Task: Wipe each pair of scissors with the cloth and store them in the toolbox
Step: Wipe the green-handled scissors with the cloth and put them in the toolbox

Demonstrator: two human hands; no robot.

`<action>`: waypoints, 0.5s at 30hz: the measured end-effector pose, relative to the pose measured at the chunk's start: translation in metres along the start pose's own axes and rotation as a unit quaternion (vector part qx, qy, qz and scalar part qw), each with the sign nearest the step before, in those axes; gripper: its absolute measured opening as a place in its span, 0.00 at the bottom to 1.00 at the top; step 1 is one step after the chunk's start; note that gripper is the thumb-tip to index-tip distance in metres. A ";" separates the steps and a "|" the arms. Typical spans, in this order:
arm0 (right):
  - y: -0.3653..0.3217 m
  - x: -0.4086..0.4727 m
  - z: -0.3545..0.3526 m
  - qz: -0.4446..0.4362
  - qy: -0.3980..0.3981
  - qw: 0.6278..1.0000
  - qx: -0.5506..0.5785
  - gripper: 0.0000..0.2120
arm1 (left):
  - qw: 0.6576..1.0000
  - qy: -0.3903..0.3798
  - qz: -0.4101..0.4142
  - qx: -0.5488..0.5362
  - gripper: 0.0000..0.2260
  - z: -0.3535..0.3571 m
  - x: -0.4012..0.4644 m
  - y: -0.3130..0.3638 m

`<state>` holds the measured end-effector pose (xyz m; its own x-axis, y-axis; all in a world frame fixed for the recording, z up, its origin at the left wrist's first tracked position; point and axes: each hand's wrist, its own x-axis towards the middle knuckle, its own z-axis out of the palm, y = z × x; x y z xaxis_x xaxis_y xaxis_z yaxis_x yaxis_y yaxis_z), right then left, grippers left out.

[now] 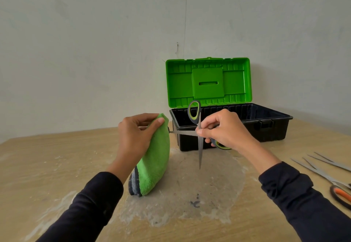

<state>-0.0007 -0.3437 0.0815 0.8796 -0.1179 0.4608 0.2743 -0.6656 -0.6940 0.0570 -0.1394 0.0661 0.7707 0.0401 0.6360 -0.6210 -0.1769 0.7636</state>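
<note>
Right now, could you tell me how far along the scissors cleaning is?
Done: nothing visibly stored; the open toolbox looks empty. In hand: the right hand holds green-handled scissors open; the left hand grips the green cloth. Left: more scissors wait on the table.

Open scissors [199, 139] and cloth [155, 158] in hands

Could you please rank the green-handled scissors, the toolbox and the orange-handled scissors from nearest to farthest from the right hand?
1. Green-handled scissors: gripped by the right hand.
2. Toolbox: just behind the hand.
3. Orange-handled scissors: on the table at the far right edge.
</note>
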 end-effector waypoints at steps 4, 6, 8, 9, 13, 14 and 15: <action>-0.003 -0.001 -0.002 -0.055 -0.033 0.998 -0.027 0.04 | 0.996 -0.083 0.029 0.028 0.05 0.007 -0.004 0.005; -0.004 -0.001 -0.005 -0.065 -0.049 0.996 -0.036 0.05 | 0.991 -0.095 0.066 0.062 0.06 0.008 -0.005 0.007; -0.003 0.000 -0.010 -0.059 -0.057 0.996 -0.037 0.05 | 0.993 -0.061 0.068 0.078 0.06 0.006 -0.002 0.005; -0.003 0.000 -0.013 -0.055 -0.059 0.996 -0.036 0.05 | 0.994 -0.042 0.062 0.082 0.05 0.005 -0.001 0.004; -0.001 0.001 -0.024 -0.045 -0.052 0.997 -0.039 0.05 | 0.995 -0.019 0.048 0.083 0.06 0.005 -0.003 0.005; 0.000 0.001 -0.025 -0.042 -0.047 0.997 -0.041 0.05 | 0.995 -0.019 0.047 0.081 0.06 0.006 -0.003 0.005; 0.000 0.001 -0.026 -0.041 -0.042 0.997 -0.046 0.05 | 0.996 -0.018 0.046 0.078 0.06 0.006 -0.003 0.006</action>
<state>-0.0096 -0.3632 0.0964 0.8865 -0.0015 0.4627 0.3127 -0.7352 -0.6014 0.0518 -0.1465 0.0675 0.7186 -0.0186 0.6951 -0.6608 -0.3296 0.6743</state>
